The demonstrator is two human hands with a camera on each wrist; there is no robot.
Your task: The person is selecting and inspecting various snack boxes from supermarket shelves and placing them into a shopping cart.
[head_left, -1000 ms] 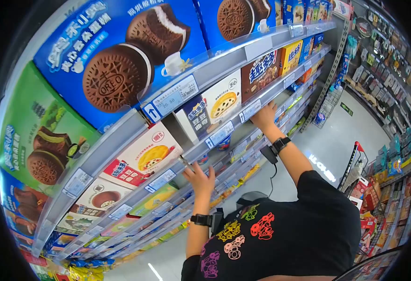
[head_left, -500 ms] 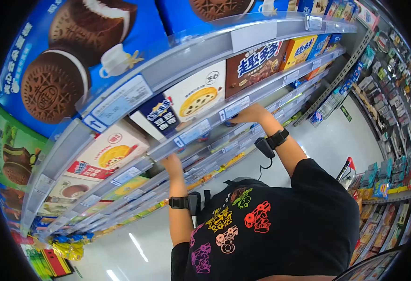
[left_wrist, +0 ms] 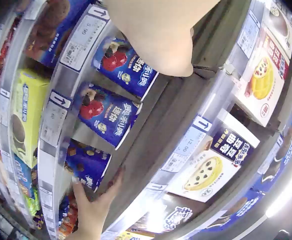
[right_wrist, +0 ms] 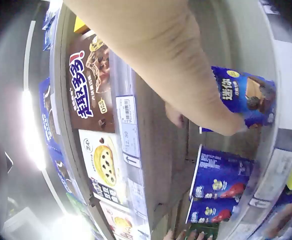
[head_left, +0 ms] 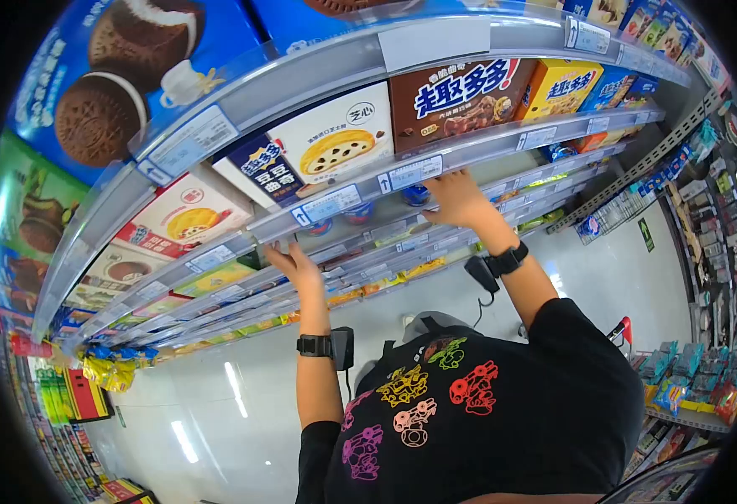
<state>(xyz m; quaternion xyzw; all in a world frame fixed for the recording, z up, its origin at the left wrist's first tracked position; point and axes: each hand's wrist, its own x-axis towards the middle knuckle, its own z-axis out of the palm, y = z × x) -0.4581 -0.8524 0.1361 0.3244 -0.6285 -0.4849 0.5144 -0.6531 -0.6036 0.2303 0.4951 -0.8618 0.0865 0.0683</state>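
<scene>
In the head view, the left hand (head_left: pixel 297 269) has its fingers apart at the lower shelf, beside a dark green item (head_left: pixel 255 256). The left wrist view shows this hand (left_wrist: pixel 156 40) above blue cups (left_wrist: pixel 106 110), most fingers hidden. Farther along, the right hand (head_left: pixel 462 202) reaches in at another blue cup (head_left: pixel 416 195). Its thumb and finger stand apart around that cup (left_wrist: pixel 88 162) in the left wrist view. Seen from the right wrist, one finger of the hand (right_wrist: pixel 186 75) touches the cup's side (right_wrist: pixel 246 97); the thumb stands off it.
Cookie boxes (head_left: pixel 343 143) line the shelf above, behind a rail with price tags (head_left: pixel 326 206). Large blue boxes (head_left: pixel 146 67) stand higher up. A shelf upright (head_left: pixel 650 160) ends the rack. Beyond the aisle floor (head_left: pixel 242 420) is part of a red-handled cart (head_left: pixel 622 329).
The head view has shifted, bringing more of the blue cups into sight. The left hand's fingers, hidden behind the shelf edge half a second ago, show spread. The right hand's fingers look more spread.
</scene>
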